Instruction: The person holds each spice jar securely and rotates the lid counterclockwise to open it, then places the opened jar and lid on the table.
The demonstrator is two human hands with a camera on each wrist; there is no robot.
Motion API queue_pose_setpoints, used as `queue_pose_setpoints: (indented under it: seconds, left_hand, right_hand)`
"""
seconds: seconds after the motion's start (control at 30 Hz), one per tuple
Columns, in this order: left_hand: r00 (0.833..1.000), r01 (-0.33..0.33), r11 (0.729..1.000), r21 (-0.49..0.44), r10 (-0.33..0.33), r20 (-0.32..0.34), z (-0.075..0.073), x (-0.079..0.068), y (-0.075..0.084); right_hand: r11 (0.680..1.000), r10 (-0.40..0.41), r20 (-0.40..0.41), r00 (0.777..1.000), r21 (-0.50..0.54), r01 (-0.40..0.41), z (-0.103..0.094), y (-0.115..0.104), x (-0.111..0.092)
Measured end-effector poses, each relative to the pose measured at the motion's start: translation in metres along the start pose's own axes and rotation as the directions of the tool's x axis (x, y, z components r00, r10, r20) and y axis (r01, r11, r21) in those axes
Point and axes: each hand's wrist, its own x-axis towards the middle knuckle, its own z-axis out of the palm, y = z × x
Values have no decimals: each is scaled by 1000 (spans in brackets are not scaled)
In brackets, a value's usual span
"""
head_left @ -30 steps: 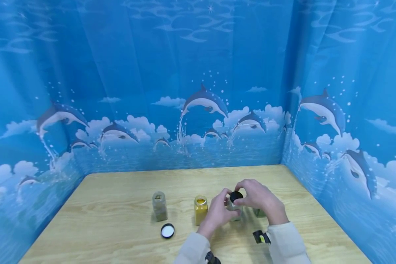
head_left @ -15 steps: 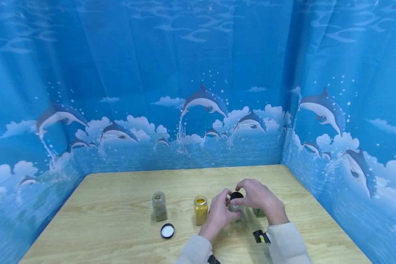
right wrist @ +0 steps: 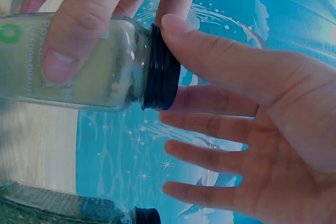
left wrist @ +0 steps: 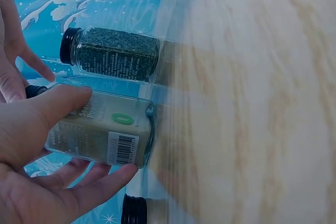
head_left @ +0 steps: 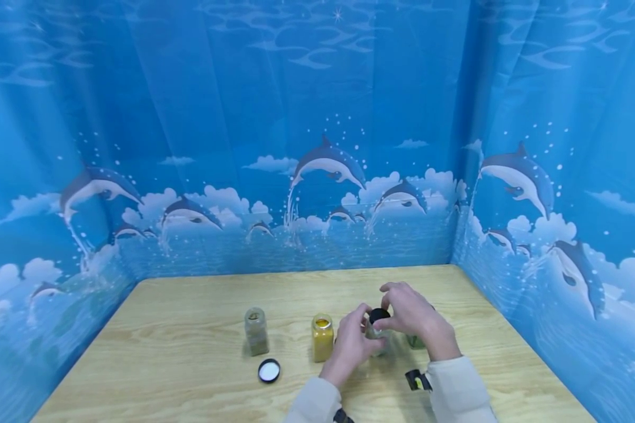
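Pale jar (right wrist: 119,72) being gripped (L hand (head_left: 351,342)), still-on cap (right wrist: 161,71) being pinched (R hand (head_left: 414,317)); yellow jar (head_left: 323,342)/grey jar (head_left: 256,335) uncapped, green jar (left wrist: 116,53) not.

1. The place looks like a makeshift booth: a table screened off by hanging cloth or plastic. What kind of building or room lies beyond cannot be told.
2. A bright blue curtain (head_left: 233,106), softly creased, rises behind the table and along both sides, forming corners like walls.
3. Its print is a sea scene, with leaping dolphins (head_left: 332,162), white clouds (head_left: 272,164), spray and ripples.
4. The table (head_left: 185,329) has a pale wood-grain top, its far edge close to the curtain.
5. A jar of pale powder (left wrist: 102,121) and a jar of dried green herbs (left wrist: 118,53) are kitchen goods.
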Motion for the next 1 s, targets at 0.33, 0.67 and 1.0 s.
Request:
queue_pose_setpoints:
  seconds: [0.33,0.67,1.0]
  left_hand:
    - [1000,21,999,-31,-21,2,0,0,2]
    - [1000,-7,1000,-1,7,-26,2,-1,-3]
    - [999,28,999,-27,-28,-24,1,-3,-4]
  right_hand:
    - [995,-88,-58,994,-42,86,5,0,2]
    - [1000,-8,-4,1000,-16,8,4,-2,0]
    - [999,32,28,999,27,-33,2,-2,-1]
